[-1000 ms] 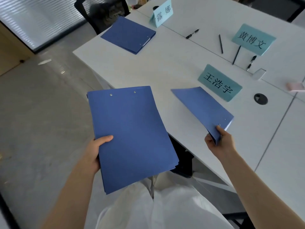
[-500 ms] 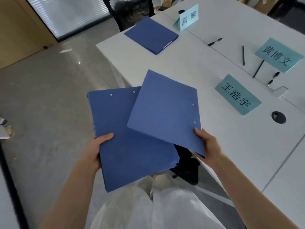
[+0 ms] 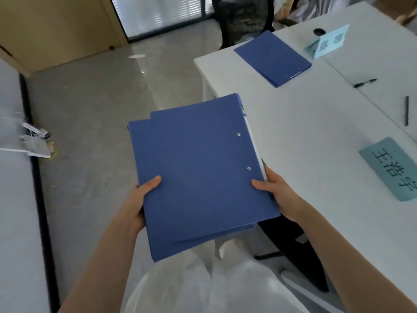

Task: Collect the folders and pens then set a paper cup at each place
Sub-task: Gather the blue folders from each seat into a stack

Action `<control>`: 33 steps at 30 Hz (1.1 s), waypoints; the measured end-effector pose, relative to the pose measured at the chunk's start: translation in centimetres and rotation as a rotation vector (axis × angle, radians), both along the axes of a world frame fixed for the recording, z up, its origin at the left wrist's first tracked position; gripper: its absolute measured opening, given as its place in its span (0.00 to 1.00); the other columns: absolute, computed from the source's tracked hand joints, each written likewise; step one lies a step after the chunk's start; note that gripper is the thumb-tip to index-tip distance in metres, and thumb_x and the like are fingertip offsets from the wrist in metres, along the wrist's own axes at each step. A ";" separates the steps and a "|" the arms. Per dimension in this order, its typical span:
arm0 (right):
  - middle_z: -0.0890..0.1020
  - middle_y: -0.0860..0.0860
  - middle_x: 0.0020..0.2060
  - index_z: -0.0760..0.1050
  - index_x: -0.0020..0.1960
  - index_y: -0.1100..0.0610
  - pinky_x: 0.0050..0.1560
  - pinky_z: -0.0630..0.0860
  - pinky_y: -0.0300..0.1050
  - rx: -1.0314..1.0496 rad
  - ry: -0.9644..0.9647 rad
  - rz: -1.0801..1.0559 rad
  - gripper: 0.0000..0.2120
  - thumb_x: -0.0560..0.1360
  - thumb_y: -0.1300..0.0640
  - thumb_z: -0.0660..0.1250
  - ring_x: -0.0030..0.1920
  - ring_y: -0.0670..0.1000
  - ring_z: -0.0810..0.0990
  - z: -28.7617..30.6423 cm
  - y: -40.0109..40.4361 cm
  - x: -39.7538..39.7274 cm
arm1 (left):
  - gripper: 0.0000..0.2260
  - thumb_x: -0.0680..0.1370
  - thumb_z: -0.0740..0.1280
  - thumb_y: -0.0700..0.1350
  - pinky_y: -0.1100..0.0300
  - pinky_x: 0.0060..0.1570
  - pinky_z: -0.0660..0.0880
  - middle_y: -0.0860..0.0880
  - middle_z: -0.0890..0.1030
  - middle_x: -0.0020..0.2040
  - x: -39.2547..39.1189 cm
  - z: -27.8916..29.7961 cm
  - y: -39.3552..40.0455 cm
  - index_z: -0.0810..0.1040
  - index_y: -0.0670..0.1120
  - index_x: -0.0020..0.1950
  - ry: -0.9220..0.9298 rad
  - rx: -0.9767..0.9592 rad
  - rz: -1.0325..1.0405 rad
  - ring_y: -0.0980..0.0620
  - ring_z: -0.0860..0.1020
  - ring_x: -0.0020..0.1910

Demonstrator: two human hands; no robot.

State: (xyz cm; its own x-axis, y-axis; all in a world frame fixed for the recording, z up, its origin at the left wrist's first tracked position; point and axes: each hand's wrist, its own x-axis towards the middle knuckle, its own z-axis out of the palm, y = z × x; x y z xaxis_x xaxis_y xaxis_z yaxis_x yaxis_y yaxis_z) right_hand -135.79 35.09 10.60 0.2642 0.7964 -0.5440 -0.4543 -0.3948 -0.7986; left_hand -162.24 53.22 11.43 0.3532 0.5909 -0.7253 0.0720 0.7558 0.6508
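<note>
Folders (image 3: 198, 175), a blue stack of them, sit in your two hands just off the near edge of the tabletop (image 3: 304, 136), over your lap. Your left hand (image 3: 140, 199) has its grip pinching the stack's left edge, thumb on the top cover; your right hand (image 3: 279, 193) does the same on the right edge, thumb on top and the other fingers hidden beneath.

One more folder (image 3: 272, 57) lies flat on the tabletop, ahead and to the right of the stack, close to the far corner and just beside a name card (image 3: 330, 41). Its long axis runs diagonally, from the far left toward the near right, with its open edge on the near-right side. It is well apart from both hands, though your right hand looks the nearer, being already at the tabletop's side.

Two pens (image 3: 365, 83) (image 3: 406, 110) lie further right, past that folder, near the seam in the tabletop. A second name card (image 3: 392, 168) lies beside your right hand. No paper cups show here.

By the look of it, the coming reach goes forward and right, with the left hand likely left to carry the stack alone.
</note>
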 end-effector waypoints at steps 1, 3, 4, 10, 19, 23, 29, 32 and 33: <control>0.81 0.53 0.61 0.73 0.66 0.52 0.57 0.78 0.56 0.000 -0.007 0.029 0.21 0.74 0.60 0.69 0.58 0.57 0.82 0.0 1.4 -0.7 | 0.19 0.71 0.73 0.47 0.52 0.35 0.82 0.46 0.85 0.52 -0.7 0.0 1.3 0.78 0.46 0.61 0.000 -0.002 0.008 0.45 0.85 0.45; 0.82 0.52 0.60 0.73 0.66 0.52 0.57 0.78 0.54 -0.006 -0.045 0.112 0.21 0.75 0.60 0.69 0.58 0.55 0.82 0.0 4.8 -2.6 | 0.25 0.68 0.76 0.47 0.52 0.36 0.82 0.45 0.85 0.54 -2.3 0.1 4.2 0.76 0.45 0.64 0.004 0.002 0.015 0.44 0.85 0.48; 0.82 0.52 0.60 0.73 0.66 0.54 0.56 0.79 0.53 -0.023 -0.073 0.153 0.20 0.75 0.60 0.70 0.58 0.55 0.82 -0.1 6.9 -3.6 | 0.27 0.66 0.75 0.47 0.51 0.37 0.82 0.45 0.85 0.55 -3.2 0.2 6.0 0.76 0.45 0.65 0.006 0.008 0.020 0.44 0.85 0.48; 0.82 0.49 0.57 0.74 0.62 0.55 0.58 0.79 0.54 -0.092 -0.258 0.231 0.19 0.72 0.56 0.72 0.55 0.52 0.83 -0.9 15.7 -7.8 | 0.27 0.64 0.74 0.42 0.52 0.35 0.81 0.47 0.85 0.52 -7.2 0.2 13.7 0.77 0.46 0.63 0.028 0.031 0.020 0.45 0.85 0.45; 0.77 0.45 0.63 0.61 0.73 0.49 0.57 0.78 0.48 -0.162 -0.199 0.156 0.35 0.71 0.39 0.70 0.58 0.47 0.80 -1.1 27.2 -9.2 | 0.25 0.65 0.74 0.41 0.51 0.38 0.81 0.47 0.85 0.53 -8.7 0.1 21.6 0.77 0.46 0.62 0.015 0.020 -0.014 0.45 0.85 0.46; 0.82 0.47 0.58 0.68 0.67 0.52 0.53 0.81 0.47 -0.157 -0.084 0.139 0.23 0.76 0.46 0.69 0.54 0.49 0.84 -1.5 32.1 -8.2 | 0.25 0.63 0.73 0.44 0.51 0.37 0.81 0.45 0.85 0.53 -7.0 -0.2 25.7 0.77 0.45 0.60 0.036 -0.004 -0.023 0.45 0.85 0.45; 0.85 0.51 0.55 0.75 0.64 0.53 0.52 0.81 0.53 -0.194 0.060 0.065 0.22 0.74 0.45 0.70 0.54 0.55 0.84 -2.4 39.7 -4.7 | 0.26 0.63 0.72 0.44 0.50 0.36 0.81 0.44 0.85 0.51 -3.2 -0.3 33.1 0.77 0.43 0.60 0.026 -0.004 -0.010 0.43 0.85 0.43; 0.85 0.53 0.54 0.78 0.62 0.55 0.51 0.81 0.52 -0.236 0.146 0.054 0.21 0.74 0.45 0.70 0.54 0.57 0.84 -1.9 43.6 -2.1 | 0.25 0.62 0.72 0.44 0.50 0.38 0.81 0.44 0.85 0.50 -0.6 0.2 37.2 0.78 0.43 0.59 0.044 0.001 -0.014 0.43 0.85 0.43; 0.85 0.53 0.54 0.79 0.62 0.55 0.52 0.81 0.52 -0.237 0.160 0.059 0.20 0.74 0.45 0.70 0.54 0.57 0.84 -1.7 45.1 -1.0 | 0.24 0.62 0.72 0.44 0.50 0.39 0.80 0.44 0.85 0.50 0.4 0.2 39.0 0.78 0.44 0.59 0.040 0.005 -0.019 0.43 0.85 0.43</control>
State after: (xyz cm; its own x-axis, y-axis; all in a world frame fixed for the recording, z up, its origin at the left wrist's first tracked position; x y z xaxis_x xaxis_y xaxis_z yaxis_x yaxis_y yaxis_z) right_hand -136.76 80.19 8.88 0.1166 0.6537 -0.7477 -0.5380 -0.5912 -0.6009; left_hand -161.81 92.17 11.63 0.3349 0.5877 -0.7365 0.1125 0.7511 0.6506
